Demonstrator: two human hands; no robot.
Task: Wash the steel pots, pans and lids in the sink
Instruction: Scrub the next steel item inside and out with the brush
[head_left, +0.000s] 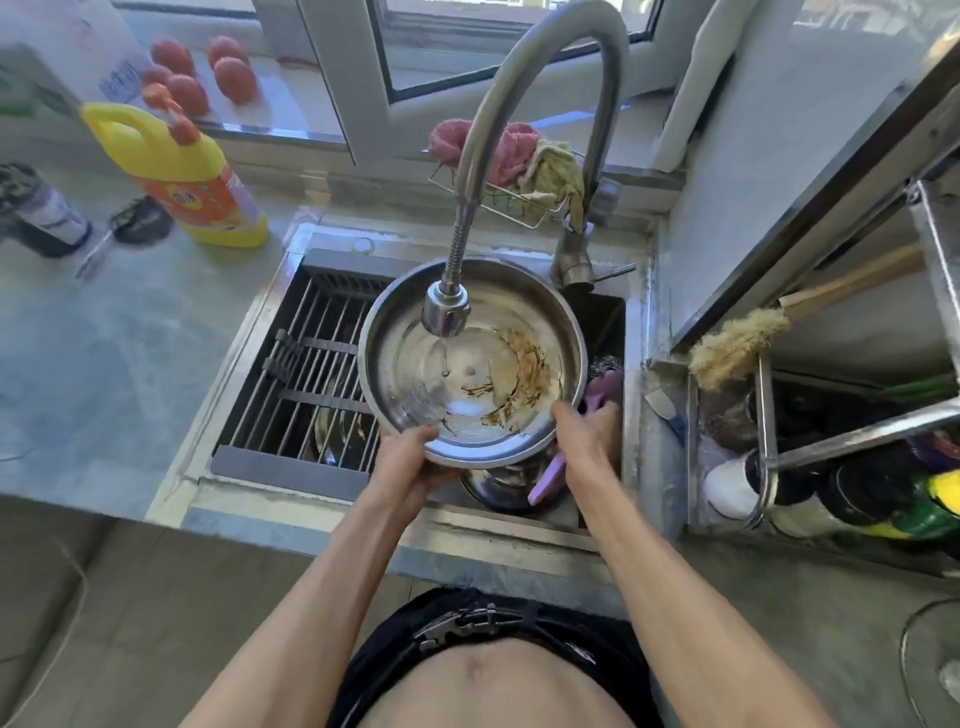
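from the head camera, a round stainless steel pot (470, 358) is held above the sink (636, 364), tipped a little toward the person, its inside streaked with brown residue on the right half. the left hand (402, 457) grips the near rim at the lower left, thumb curled over the edge; the right hand (584, 434) grips the near rim at the lower right, thumb inside the pot. the curved grey metal tap (540, 98) arches over, and its spray head (445, 309) hangs just over the pot, a thin stream of water falling onto the bottom. a metal slatted drying rack (306, 374) covers the left part of the sink. below the pot another steel pan (501, 488) sits in the basin with a lilac brush handle (545, 478) against it. a yellow detergent bottle (176, 166) stands on the counter to the left.
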